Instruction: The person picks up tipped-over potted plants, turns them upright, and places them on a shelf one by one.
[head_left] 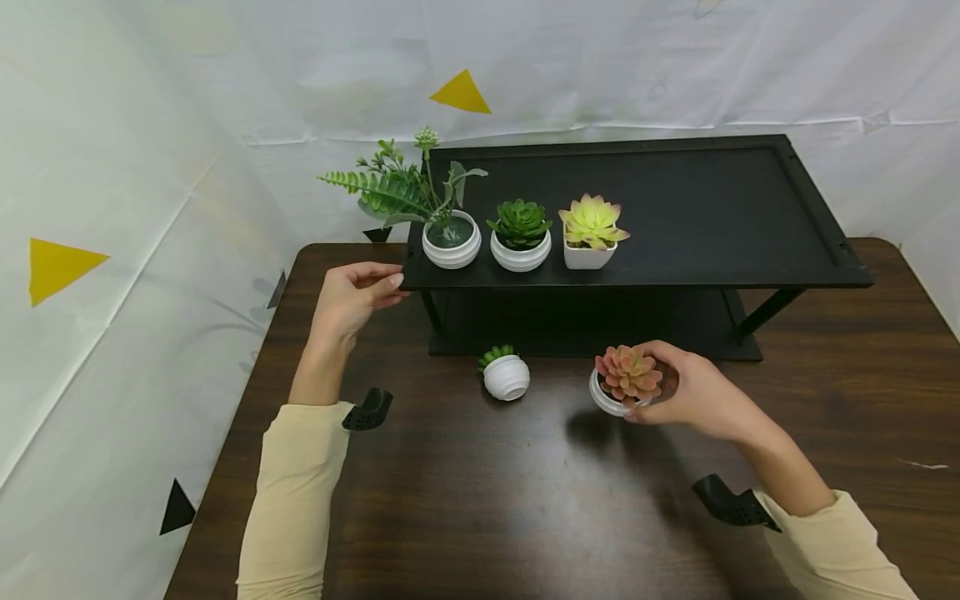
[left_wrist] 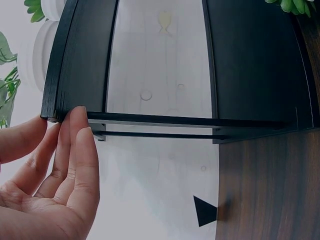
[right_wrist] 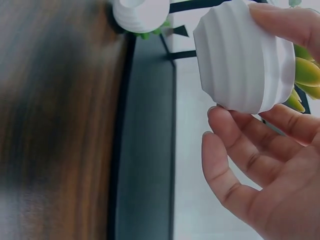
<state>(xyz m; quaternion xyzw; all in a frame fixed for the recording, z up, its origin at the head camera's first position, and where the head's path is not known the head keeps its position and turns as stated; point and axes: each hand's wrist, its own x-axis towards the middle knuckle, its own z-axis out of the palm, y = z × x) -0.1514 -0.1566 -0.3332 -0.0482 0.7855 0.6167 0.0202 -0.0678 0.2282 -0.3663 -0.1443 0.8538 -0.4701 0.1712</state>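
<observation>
My right hand [head_left: 701, 392] holds a white ribbed pot [right_wrist: 235, 57] with a pinkish-orange succulent [head_left: 628, 372], raised above the table in front of the shelf. Thumb and fingers grip opposite sides of the pot. At the front left corner of the black two-tier shelf [head_left: 705, 208], my left hand [head_left: 347, 300] pinches the upper board's edge, thumb against the front and fingertips curled at the side. Between the hands, a small white pot [head_left: 507, 379] with a green succulent lies tipped on the table, its base facing me.
Along the upper board's left half stand a leafy fern-like plant in a white pot [head_left: 452, 242], a dark green succulent [head_left: 521, 223] and a yellow-green succulent in a square pot [head_left: 589, 255]. Below is a dark wooden table [head_left: 480, 500]. White sheeting [head_left: 600, 67] hangs behind and at left.
</observation>
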